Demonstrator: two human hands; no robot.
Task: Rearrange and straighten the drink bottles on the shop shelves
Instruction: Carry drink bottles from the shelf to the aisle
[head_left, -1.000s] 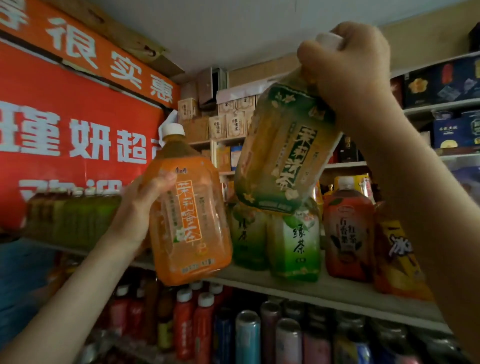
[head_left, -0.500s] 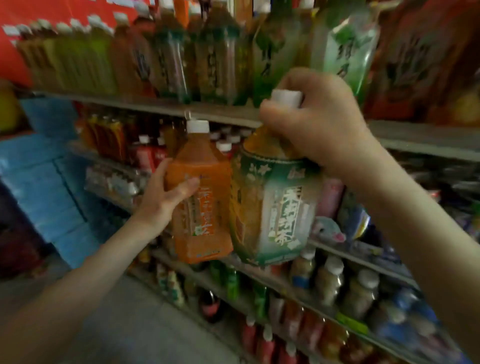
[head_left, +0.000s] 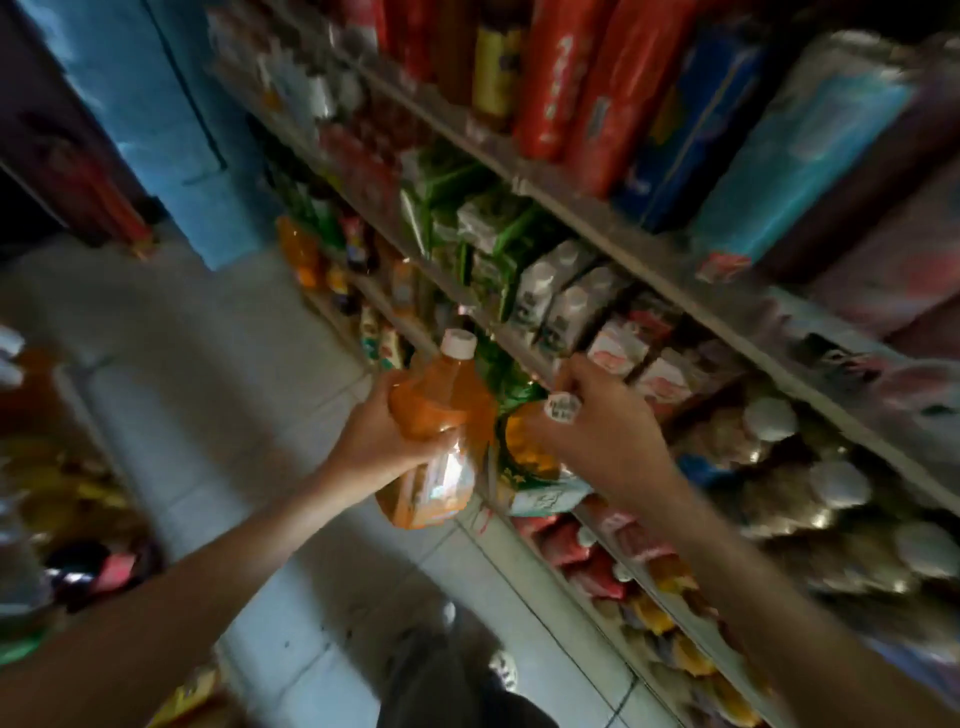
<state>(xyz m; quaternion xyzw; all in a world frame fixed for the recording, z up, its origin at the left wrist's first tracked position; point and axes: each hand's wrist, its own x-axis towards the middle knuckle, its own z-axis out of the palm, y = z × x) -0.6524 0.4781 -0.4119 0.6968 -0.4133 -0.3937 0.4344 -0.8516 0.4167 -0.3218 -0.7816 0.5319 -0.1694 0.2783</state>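
Blur: the whole view is smeared; goods on the shelves (head_left: 597, 221) show only as colour patches, with unreadable labels.
Hidden: the green bottle (head_left: 527, 460) is mostly covered by the right grip (head_left: 602, 431) and the orange bottle (head_left: 441, 395); only its white cap, amber shoulder and a strip of label show.
Cut off: both forearms leave the frame at the lower edge.
Left grip (head_left: 374, 441): curled round the orange bottle's body, below the shoulder.
Right grip: curled over the green bottle's neck, with the cap peeping between the fingers.
Bottles: held off the shelves, over the tiled floor (head_left: 234, 389). The orange one is on the left, tilted with its cap towards the shelves. They are side by side; whether they touch, I cannot tell.
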